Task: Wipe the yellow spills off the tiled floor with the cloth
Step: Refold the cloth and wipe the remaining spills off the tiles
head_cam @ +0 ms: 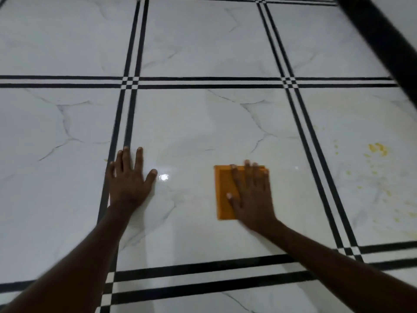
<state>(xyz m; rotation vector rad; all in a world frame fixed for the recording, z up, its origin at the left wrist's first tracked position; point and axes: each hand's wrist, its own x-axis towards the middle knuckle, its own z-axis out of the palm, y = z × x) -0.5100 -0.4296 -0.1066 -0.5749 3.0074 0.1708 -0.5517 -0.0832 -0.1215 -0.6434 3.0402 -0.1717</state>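
A person's right hand [251, 195] lies flat and spread on a folded orange cloth [225, 195] on the tiled floor [203, 123], left hand [129, 179] spread bare beside it; yellow spills [378, 150] lie farther right; the cloth looks thin, soft, best pressed under the palm.

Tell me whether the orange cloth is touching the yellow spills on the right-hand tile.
Apart. The head view shows the orange cloth under the right hand on the middle tile, with black border lines between it and the yellow spills.
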